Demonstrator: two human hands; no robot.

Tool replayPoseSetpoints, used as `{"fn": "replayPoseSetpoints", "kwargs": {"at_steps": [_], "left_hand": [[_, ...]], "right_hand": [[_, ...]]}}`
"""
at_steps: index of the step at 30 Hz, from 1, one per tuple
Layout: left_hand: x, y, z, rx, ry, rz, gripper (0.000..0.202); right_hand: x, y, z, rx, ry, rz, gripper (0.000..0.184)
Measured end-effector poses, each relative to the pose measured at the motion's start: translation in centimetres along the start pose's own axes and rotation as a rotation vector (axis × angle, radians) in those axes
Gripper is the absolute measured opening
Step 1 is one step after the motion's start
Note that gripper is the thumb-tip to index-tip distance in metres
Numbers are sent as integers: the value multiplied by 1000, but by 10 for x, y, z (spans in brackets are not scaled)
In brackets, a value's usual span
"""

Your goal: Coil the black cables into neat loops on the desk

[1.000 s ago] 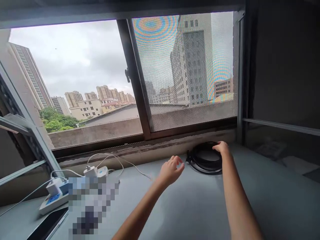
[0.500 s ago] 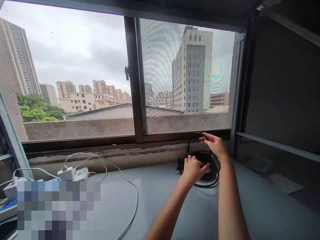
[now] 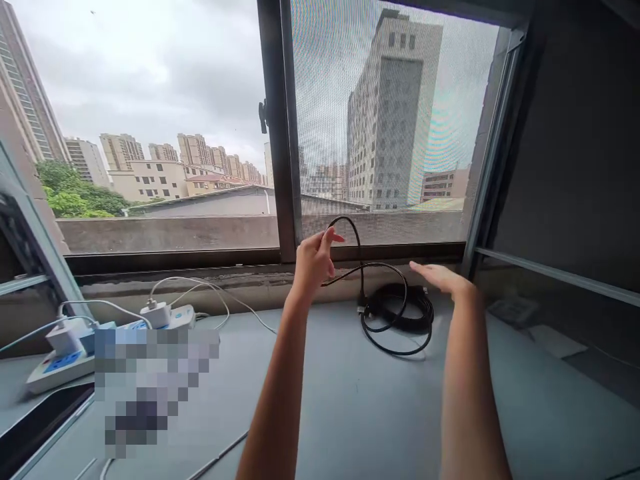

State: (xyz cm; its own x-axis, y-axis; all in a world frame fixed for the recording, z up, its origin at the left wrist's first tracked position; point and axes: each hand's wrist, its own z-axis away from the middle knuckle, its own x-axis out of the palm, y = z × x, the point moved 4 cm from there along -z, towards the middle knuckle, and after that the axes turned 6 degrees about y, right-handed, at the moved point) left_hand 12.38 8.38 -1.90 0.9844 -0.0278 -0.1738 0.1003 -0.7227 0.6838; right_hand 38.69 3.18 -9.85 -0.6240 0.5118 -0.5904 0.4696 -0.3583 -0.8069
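A coiled black cable lies on the grey desk close to the window sill. My left hand is raised above the desk and pinches a strand of that cable, which loops up over the fingers and trails back down to the coil. My right hand hovers flat just above the coil, fingers stretched out, holding nothing.
A white power strip with white chargers and white leads sits at the left of the desk. A dark tablet or screen lies at the bottom left. The sliding window frame with mesh is behind. A shelf compartment is at the right.
My left hand has lifted from the coil, pulling a strand of cable up and to the left. My right hand has let go of the cable and flattened above the coil.
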Motion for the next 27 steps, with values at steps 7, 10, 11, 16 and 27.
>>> {"fn": "replayPoseSetpoints", "kwargs": {"at_steps": [7,10,11,16,27], "left_hand": [[-43,27,3,72,197,232,42],[-54,45,8,143,294,223,42],[-58,50,10,163,324,204,42],[-78,61,17,201,454,126,36],[-119,60,23,185,667,288,25]], "right_hand": [[53,13,-3,110,-411,148,27],[69,-1,1,49,-501,151,20],[72,-6,4,17,-540,130,19],[64,-48,29,-306,-604,-150,22],[32,-116,80,-600,-315,-1017,38]]}}
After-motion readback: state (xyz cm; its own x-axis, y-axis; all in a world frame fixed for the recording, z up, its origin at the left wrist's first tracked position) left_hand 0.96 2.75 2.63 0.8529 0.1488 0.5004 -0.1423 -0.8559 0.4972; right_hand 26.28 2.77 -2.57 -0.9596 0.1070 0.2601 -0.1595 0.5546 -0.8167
